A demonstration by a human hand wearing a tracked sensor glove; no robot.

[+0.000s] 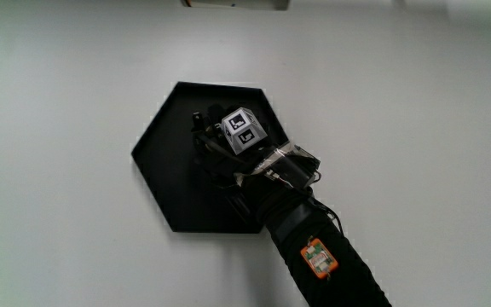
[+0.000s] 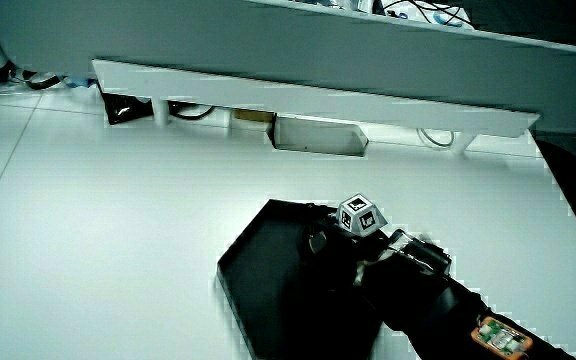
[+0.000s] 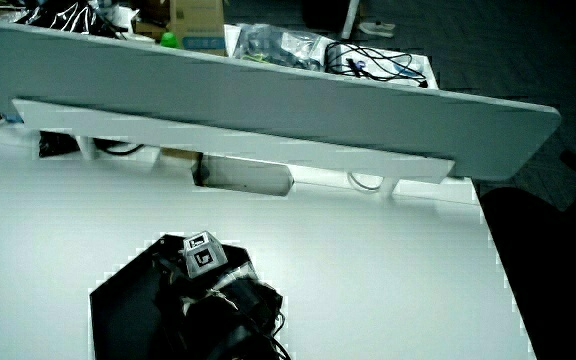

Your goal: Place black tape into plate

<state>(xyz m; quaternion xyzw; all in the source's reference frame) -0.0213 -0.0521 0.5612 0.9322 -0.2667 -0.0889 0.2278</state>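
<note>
A black hexagonal plate (image 1: 156,162) lies on the white table, also seen in both side views (image 2: 258,275) (image 3: 118,310). The gloved hand (image 1: 211,141) rests inside the plate, over the part of it farthest from the person. The patterned cube (image 1: 241,130) on its back faces up and shows in both side views (image 2: 358,215) (image 3: 203,253). The forearm (image 1: 314,247) comes in from the person's side across the plate's rim. I cannot make out the black tape against the black glove and black plate.
The white table (image 1: 58,213) surrounds the plate. A low grey partition (image 2: 318,100) (image 3: 268,125) closes the table, with a rectangular cut-out (image 2: 313,135) at its foot. An orange tag (image 1: 318,258) sits on the forearm sleeve.
</note>
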